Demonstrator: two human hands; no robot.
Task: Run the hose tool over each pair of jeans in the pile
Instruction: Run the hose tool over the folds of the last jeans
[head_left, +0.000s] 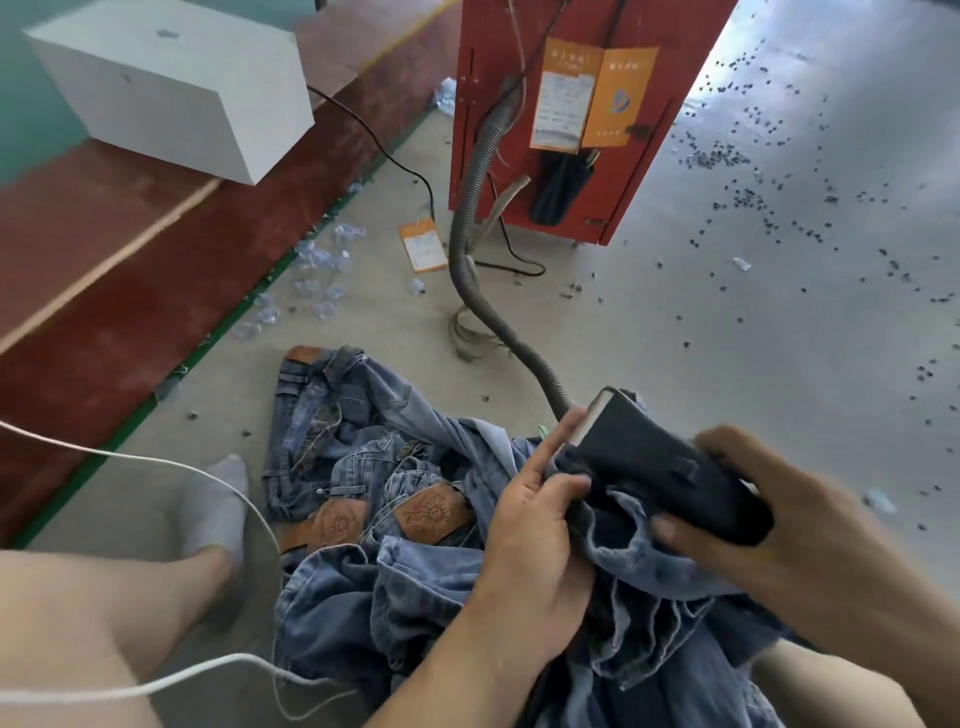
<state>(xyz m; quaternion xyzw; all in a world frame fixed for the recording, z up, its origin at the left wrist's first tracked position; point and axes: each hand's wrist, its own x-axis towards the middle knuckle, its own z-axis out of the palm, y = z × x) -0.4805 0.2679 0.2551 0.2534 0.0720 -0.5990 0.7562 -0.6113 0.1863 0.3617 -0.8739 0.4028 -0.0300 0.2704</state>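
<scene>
Right now both hands are closed on work: the right hand (769, 514) grips the dark hose tool (670, 467), the left hand (535, 509) holds denim beneath its nozzle — the jeans pile (374, 499) lies left of them, on the floor (727, 322).

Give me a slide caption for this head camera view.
Right hand grips the hose tool while the left hand holds jeans against it.
</scene>
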